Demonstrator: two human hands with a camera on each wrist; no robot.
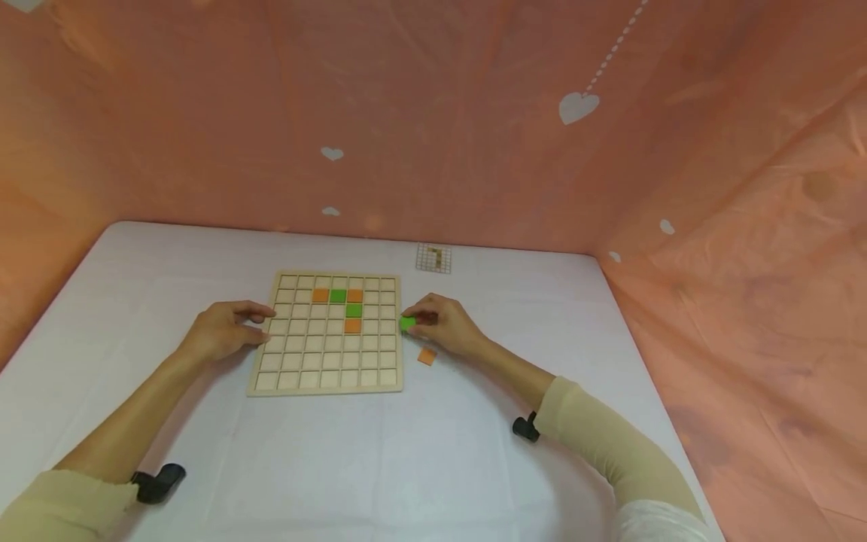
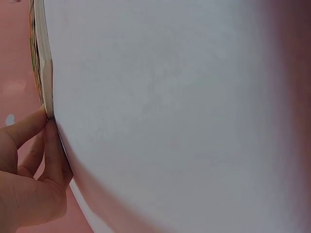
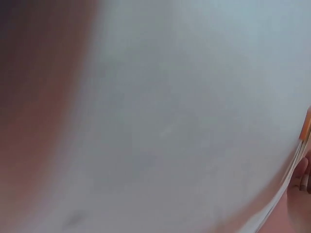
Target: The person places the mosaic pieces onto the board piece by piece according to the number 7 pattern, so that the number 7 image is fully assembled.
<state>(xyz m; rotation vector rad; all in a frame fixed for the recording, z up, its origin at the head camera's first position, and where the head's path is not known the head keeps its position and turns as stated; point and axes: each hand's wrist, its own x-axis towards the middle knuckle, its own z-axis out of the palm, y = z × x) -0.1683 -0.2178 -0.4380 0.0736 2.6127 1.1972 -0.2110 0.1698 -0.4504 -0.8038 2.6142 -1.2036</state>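
Observation:
A wooden grid board (image 1: 314,343) lies on the white table, with orange tiles and green tiles in some of its squares. My left hand (image 1: 220,330) rests at its left edge, thumb and fingertips touching the rim some way apart. In the left wrist view the fingers (image 2: 31,131) meet the board's edge (image 2: 47,87). Just off the right edge, my right hand (image 1: 447,325) pinches a green square tile (image 1: 407,324) between thumb and fingers. A loose orange tile (image 1: 427,356) lies on the table below that hand. The right wrist view catches only part of the right hand (image 3: 300,187) at its border.
Behind the board's right corner lies a small pattern card (image 1: 433,258) with a printed grid. The white table (image 1: 325,467) is backed by an orange-pink cloth (image 1: 433,113) with pale hearts. Dark wrist devices (image 1: 159,483) sit near both sleeves.

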